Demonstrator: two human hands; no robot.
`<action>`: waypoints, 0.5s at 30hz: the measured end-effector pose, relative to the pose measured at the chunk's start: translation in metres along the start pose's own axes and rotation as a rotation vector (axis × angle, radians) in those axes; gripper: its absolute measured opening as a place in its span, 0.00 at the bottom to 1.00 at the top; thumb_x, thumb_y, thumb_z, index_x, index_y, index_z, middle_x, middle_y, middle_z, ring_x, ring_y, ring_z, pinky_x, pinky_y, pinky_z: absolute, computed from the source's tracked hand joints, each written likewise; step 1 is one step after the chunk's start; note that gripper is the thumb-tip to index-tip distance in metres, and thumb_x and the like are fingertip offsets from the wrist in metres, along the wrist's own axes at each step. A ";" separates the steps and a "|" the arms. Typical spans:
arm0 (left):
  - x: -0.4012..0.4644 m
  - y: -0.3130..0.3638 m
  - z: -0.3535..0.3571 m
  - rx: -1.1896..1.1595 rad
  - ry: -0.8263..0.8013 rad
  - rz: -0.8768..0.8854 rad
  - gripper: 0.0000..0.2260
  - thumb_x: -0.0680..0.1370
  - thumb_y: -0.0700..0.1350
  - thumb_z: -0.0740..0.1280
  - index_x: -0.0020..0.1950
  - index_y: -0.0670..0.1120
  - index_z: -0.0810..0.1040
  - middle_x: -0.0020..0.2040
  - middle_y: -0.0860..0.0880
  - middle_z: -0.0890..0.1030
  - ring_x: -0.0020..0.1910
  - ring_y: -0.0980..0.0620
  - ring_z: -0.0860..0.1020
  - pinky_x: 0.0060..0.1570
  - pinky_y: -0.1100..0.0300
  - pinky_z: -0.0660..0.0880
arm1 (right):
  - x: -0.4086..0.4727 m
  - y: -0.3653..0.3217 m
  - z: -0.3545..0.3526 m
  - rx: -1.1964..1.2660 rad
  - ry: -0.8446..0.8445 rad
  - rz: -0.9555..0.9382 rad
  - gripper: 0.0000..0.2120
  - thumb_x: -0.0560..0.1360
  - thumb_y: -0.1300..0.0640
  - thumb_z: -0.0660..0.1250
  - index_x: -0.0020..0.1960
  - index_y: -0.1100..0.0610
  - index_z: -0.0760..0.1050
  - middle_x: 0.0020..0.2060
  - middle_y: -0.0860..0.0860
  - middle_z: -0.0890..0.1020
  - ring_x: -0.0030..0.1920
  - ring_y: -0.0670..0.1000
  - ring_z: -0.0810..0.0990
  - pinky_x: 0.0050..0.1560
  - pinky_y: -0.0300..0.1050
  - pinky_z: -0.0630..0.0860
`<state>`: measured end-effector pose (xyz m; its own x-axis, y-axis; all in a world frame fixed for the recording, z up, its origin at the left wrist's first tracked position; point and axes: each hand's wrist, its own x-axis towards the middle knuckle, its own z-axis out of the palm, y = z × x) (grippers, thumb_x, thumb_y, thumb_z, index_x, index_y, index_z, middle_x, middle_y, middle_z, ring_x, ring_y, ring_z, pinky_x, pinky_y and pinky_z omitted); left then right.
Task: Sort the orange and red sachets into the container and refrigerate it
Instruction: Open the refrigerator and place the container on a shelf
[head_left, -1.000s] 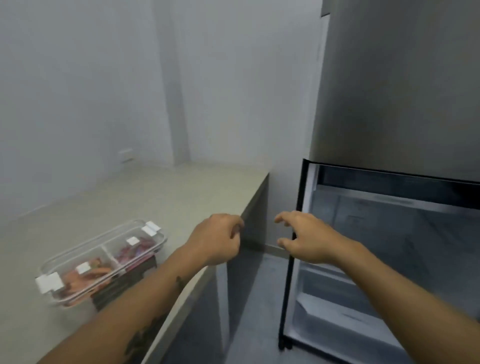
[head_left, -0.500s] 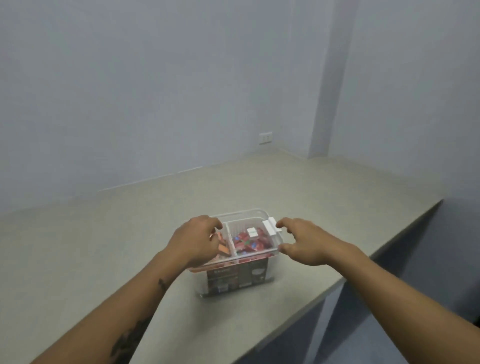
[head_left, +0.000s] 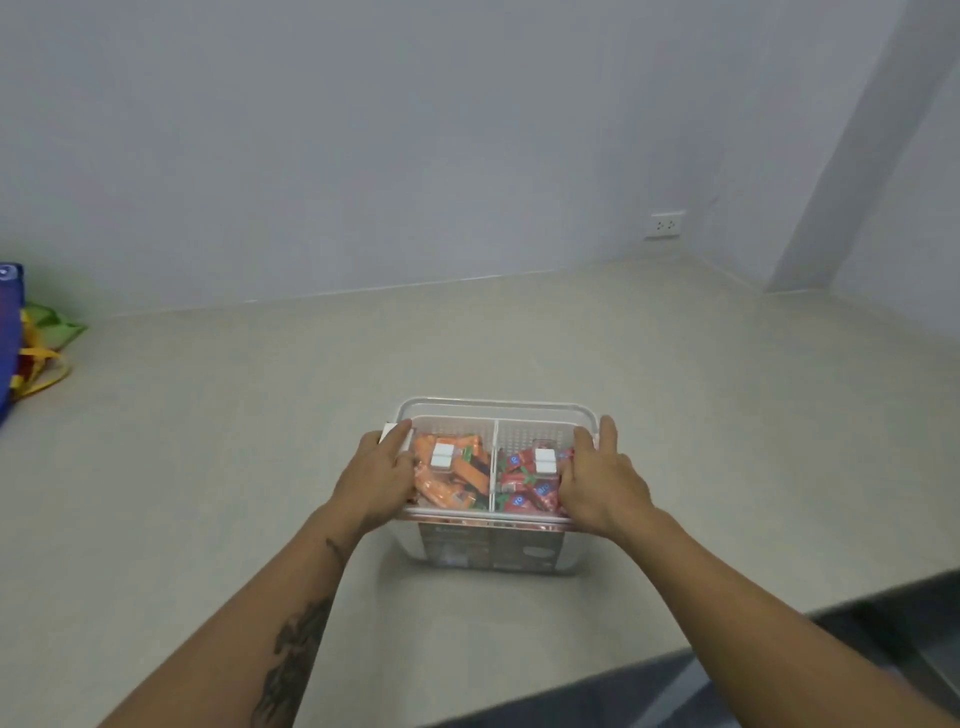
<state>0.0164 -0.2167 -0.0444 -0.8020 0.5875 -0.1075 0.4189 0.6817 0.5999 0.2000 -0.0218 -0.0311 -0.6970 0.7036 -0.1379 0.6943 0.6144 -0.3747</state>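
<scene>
A clear lidded container (head_left: 496, 410) stands on the beige counter (head_left: 260, 441), near its front edge. A divider splits it: orange sachets (head_left: 452, 475) fill the left half, red sachets (head_left: 524, 486) the right half. My left hand (head_left: 376, 475) grips the container's left end, thumb over the white latch. My right hand (head_left: 597, 480) grips the right end, fingers over the lid's rim. A dark label shows on the front wall.
A blue and green bag with yellow handles (head_left: 26, 343) lies at the counter's far left. A wall socket (head_left: 665, 224) sits low on the back wall. The counter's front edge (head_left: 675, 649) runs diagonally at lower right, with dark floor beyond.
My view has swung left from the open fridge to the counter. Both hands went from hovering open to closing on the two ends of the container.
</scene>
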 end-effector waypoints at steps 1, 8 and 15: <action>0.004 -0.001 -0.001 -0.019 -0.004 0.002 0.22 0.83 0.49 0.53 0.78 0.54 0.61 0.75 0.43 0.64 0.70 0.44 0.68 0.68 0.52 0.65 | 0.002 0.002 0.004 0.004 0.036 0.009 0.25 0.80 0.47 0.57 0.74 0.52 0.57 0.79 0.55 0.47 0.63 0.63 0.73 0.57 0.55 0.74; 0.015 -0.001 -0.001 -0.386 -0.030 -0.035 0.20 0.84 0.44 0.51 0.75 0.58 0.67 0.68 0.50 0.72 0.51 0.59 0.75 0.43 0.71 0.70 | 0.009 0.019 0.006 0.370 0.143 0.117 0.20 0.82 0.51 0.54 0.73 0.39 0.65 0.61 0.57 0.79 0.52 0.57 0.76 0.53 0.49 0.73; 0.023 0.003 -0.005 -0.672 -0.136 -0.092 0.23 0.81 0.40 0.53 0.71 0.60 0.71 0.61 0.50 0.77 0.47 0.50 0.84 0.49 0.47 0.82 | -0.018 0.013 0.010 0.389 0.257 0.223 0.19 0.84 0.55 0.55 0.72 0.45 0.70 0.65 0.56 0.79 0.57 0.57 0.78 0.54 0.46 0.72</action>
<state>-0.0029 -0.2034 -0.0408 -0.7425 0.6199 -0.2537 -0.0383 0.3389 0.9400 0.2202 -0.0299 -0.0425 -0.4388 0.8976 -0.0420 0.6694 0.2953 -0.6817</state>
